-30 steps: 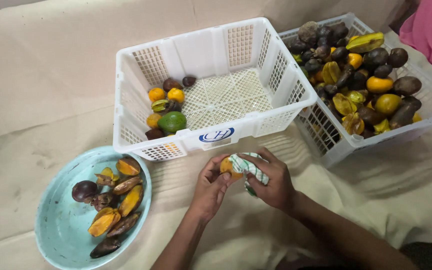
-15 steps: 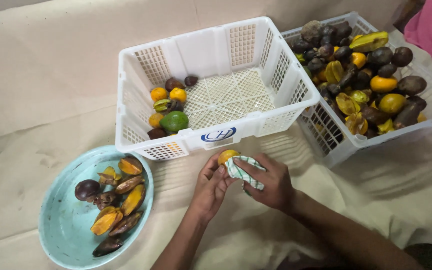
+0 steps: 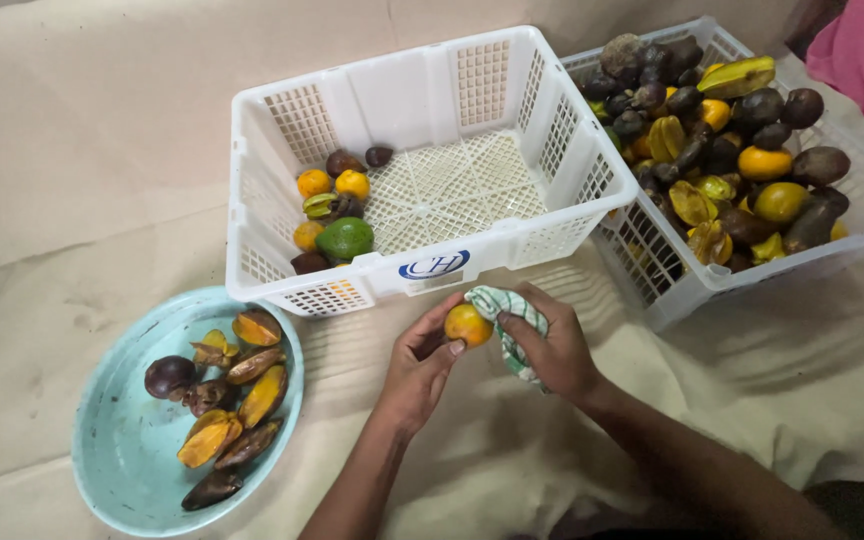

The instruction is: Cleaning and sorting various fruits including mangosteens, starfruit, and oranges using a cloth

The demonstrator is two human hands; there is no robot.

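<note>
Much of the green-and-white striped cloth [image 3: 512, 322] is bunched out of sight under the right hand [image 3: 549, 350], whose fingers curl closed around it. The left hand [image 3: 420, 362], palm tilted inward, pinches a small round orange fruit [image 3: 468, 325] between thumb and fingertips, just in front of the white slotted plastic basket [image 3: 422, 265].

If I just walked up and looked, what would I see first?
Most likely the two hands in the middle: the left hand holds a small round orange fruit, and the right hand presses a green-and-white striped cloth against it. Behind them a white plastic basket holds a few fruits in one corner, while another at the right is heaped with dark and yellow fruit.
</note>
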